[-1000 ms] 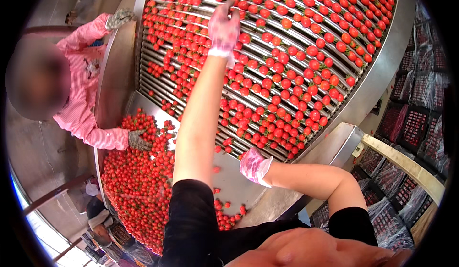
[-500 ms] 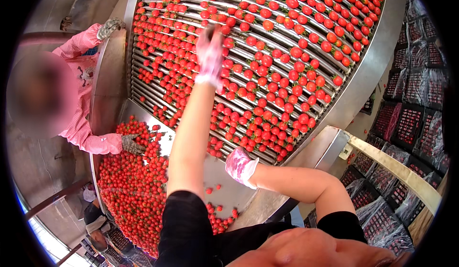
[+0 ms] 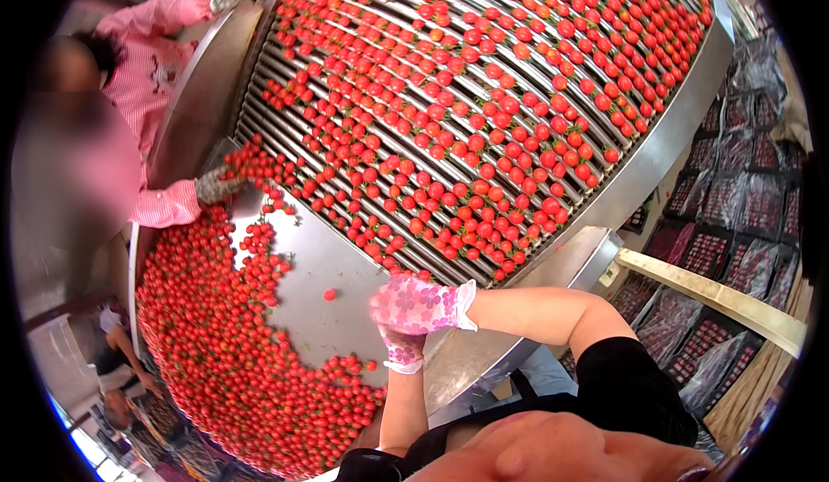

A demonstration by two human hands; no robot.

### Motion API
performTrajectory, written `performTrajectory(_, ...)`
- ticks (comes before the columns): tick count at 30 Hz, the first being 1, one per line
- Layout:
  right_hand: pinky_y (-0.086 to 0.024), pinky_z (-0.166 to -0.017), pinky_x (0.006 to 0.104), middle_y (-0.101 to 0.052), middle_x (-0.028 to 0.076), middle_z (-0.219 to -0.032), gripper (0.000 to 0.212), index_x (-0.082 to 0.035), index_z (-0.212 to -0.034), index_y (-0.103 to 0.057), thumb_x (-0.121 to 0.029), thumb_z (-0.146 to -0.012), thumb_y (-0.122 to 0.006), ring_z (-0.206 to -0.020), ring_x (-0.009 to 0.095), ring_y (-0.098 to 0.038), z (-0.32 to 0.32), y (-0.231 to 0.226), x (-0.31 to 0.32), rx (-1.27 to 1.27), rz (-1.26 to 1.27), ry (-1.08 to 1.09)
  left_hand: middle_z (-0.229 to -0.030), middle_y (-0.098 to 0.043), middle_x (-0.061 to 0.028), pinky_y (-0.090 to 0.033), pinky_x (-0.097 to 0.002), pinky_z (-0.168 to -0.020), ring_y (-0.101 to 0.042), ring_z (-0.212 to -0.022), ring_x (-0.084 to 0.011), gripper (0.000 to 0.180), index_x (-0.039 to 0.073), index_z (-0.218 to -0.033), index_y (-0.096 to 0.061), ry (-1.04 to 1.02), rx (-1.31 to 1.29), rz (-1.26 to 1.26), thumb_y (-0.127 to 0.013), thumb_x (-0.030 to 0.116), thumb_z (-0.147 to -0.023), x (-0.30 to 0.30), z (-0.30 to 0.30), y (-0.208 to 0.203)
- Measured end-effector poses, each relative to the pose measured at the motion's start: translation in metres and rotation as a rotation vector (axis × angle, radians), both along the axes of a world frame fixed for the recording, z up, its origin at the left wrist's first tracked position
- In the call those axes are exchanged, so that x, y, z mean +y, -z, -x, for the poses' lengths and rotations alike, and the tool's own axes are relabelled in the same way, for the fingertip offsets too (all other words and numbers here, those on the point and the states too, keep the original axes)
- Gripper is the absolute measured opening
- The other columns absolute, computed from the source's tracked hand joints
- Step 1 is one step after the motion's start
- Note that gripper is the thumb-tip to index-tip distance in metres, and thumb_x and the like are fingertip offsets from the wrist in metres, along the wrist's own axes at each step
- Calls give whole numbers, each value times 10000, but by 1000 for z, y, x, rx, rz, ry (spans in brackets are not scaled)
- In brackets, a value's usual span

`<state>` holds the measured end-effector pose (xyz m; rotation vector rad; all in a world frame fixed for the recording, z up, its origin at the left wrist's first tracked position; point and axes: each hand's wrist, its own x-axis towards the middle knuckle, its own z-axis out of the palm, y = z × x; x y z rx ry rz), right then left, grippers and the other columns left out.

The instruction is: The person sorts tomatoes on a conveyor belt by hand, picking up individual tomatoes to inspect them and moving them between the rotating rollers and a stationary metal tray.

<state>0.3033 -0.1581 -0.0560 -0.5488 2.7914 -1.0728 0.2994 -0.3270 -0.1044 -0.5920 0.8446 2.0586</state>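
Observation:
Both my hands wear thin white gloves with pink flowers and meet over the near edge of the roller conveyor (image 3: pixel 259 93). My right hand (image 3: pixel 421 302) lies on top, its fingers blurred together toward the left. Below it and touching it is my left hand (image 3: pixel 402 344), mostly covered, with its fingers hidden. Whether either hand holds something is not visible. Small red tomatoes (image 3: pixel 466 214) with green stems lie in rows between the metal rollers just beyond my hands. A bare metal chute (image 3: pixel 319 257) slopes down beside them with one loose tomato (image 3: pixel 329 294) on it.
A large heap of tomatoes (image 3: pixel 233 344) fills the metal tray on the left. Across it, a person in a pink checked sleeve (image 3: pixel 168 204) has a patterned-gloved hand (image 3: pixel 218 185) at the tomatoes. Wrapped black crates (image 3: pixel 725 249) stand to the right, beyond a pale bar (image 3: pixel 717 296).
My left hand has drawn back from far over the rollers to my right hand. My right hand has shifted slightly left. The view has moved, and the co-worker's near hand is now by the chute's upper corner.

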Motion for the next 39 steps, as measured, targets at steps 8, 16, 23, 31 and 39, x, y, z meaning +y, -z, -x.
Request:
performTrajectory(8,-393,-1048,501,-530,132,-1316,546,-79,-1251,-589,-358,-794,-694,-1224,354,-490,9,-34,-19,228,372,-29,-1244,-598,-123,-455,-460,-1033,-575,-1134,-289,353,80,-1227,-559,-420,-81,-151,-589,306,-958,2,18,-67)
performTrajectory(16,-408,-1050,443,-547,177,-1314,527,-58,-1325,-534,-119,-828,-701,-1236,362,-501,10,38,-32,53,217,327,-978,-586,-14,-466,-283,-524,-492,-650,-126,241,99,-1139,-597,-653,278,-272,-559,285,-991,-122,61,-107)
performTrajectory(23,-372,-1086,487,-447,169,-1427,573,-59,-1349,-510,-230,-833,-693,-1317,391,-409,54,61,-114,-70,-82,69,-985,-676,-66,-429,-232,-620,-517,-696,-96,209,1,-1110,-653,-770,558,987,-577,100,-942,-167,73,-113)
performTrajectory(31,-279,-1157,500,-314,202,-1531,646,-105,-1445,-415,-347,-888,-633,-1406,403,-311,152,107,-365,81,108,-24,-981,-697,-124,-556,-333,-769,-685,-856,-248,241,2,-1015,-680,-514,1402,1488,-679,-93,-795,-153,76,-104)
performTrajectory(39,-330,-1113,529,-271,193,-1565,609,-181,-1485,-379,-463,-959,-494,-1390,410,-342,283,134,-350,214,-74,89,-986,-687,-122,-560,-343,-742,-684,-849,-271,306,42,-1011,-678,-440,1290,1501,-699,-103,-742,-159,69,-107)
